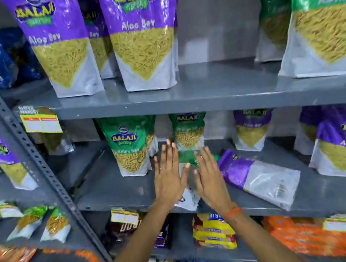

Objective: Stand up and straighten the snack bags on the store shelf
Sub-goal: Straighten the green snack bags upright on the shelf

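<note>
Grey metal shelf [113,188] carries the fallen green-and-clear plastic snack bag [188,161], lying flat between my splayed, empty fingers [171,150], long axis running away from me, both hands equally near.

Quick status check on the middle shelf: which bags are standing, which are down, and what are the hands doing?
Left hand: open, flat beside the fallen green bag.
Right hand: open, on its other side.
Fallen green bag: lying flat between the hands.
Fallen purple bag: lying flat.
Front green bag: upright.
Rear green bag: upright.
Right purple bag: upright.
</note>
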